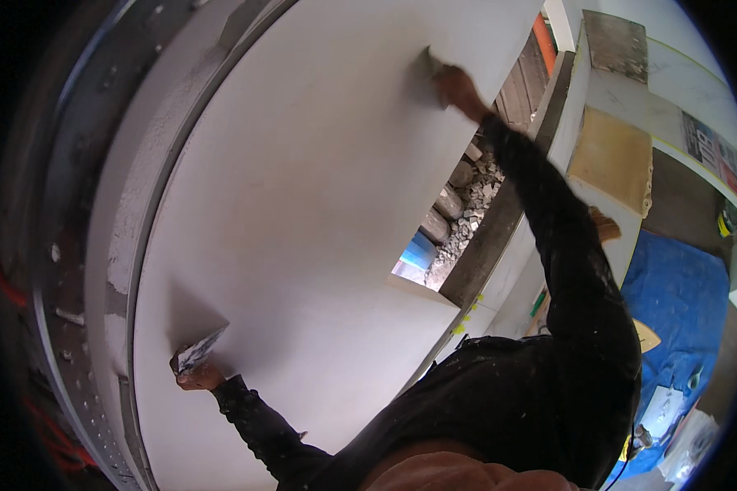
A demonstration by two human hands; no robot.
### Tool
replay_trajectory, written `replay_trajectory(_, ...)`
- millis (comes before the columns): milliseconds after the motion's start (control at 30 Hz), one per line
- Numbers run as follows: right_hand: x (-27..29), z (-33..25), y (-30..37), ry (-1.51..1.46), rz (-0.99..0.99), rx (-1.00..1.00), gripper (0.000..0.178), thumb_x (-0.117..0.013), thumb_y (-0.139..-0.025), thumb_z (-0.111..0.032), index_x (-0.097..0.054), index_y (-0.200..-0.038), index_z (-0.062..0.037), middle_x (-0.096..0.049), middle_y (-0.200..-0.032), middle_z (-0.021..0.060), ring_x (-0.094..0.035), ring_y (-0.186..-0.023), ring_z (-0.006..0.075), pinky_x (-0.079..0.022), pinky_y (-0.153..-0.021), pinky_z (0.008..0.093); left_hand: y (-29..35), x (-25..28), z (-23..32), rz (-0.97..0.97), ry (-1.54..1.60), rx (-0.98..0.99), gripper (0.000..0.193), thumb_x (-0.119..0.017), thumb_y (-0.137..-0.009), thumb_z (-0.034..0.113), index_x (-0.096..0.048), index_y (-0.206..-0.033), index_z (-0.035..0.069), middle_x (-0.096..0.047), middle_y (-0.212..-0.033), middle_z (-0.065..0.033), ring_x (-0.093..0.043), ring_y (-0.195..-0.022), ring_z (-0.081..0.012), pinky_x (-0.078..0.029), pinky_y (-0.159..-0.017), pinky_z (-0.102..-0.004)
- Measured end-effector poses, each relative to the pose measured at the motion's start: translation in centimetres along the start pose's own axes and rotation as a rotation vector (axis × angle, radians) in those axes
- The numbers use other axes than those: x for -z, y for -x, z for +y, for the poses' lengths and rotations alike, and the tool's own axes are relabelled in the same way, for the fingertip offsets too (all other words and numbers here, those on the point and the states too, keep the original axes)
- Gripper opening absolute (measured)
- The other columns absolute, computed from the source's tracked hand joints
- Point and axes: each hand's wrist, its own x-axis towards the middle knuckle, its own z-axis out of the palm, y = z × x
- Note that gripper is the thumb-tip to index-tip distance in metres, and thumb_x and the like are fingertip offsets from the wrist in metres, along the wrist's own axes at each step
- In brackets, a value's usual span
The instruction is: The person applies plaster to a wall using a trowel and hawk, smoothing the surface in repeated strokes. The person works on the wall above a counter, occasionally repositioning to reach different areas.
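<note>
A broad, smooth white plastered surface [303, 188] fills the middle of the view. At the upper right of it, my right hand [460, 88] is closed round a plastering trowel [439, 74], whose blade appears to lie against the white face, with a shadow beside it. Low on the left, my left hand [200, 377] grips a putty knife [201, 350]. Its flat blade is smeared with white and grey paste and stands out from the surface. The handles of both tools are mostly hidden by my fingers.
Beyond the white surface's right edge, a gap shows rubble [469, 221], logs or round blocks, and a blue object [418, 250]. A dark ledge [481, 258] borders it. Farther right lie a tan board [612, 159] and a blue sheet [675, 295]. A curved metal rail [49, 270] runs down the left.
</note>
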Motion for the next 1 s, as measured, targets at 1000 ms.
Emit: replay_trajectory(1000, -3.5, -16.7, 9.5, -0.223, 0.019, -0.268, 0.034, -0.067, -0.078, -0.029, -0.055, -0.099, -0.0051, -0.063, -0.085, 0.0138, -0.063, -0.075, 0.0315, -0.05, -0.068, 0.0412, 0.0, -0.4, 0.6, -0.077, 0.051, -0.072, 0.084, -0.03, -0.087, 0.071, -0.062, -0.078, -0.005, -0.061, -0.072, -0.0123, -0.059, -0.061, -0.0221, -0.049, -0.054, -0.033)
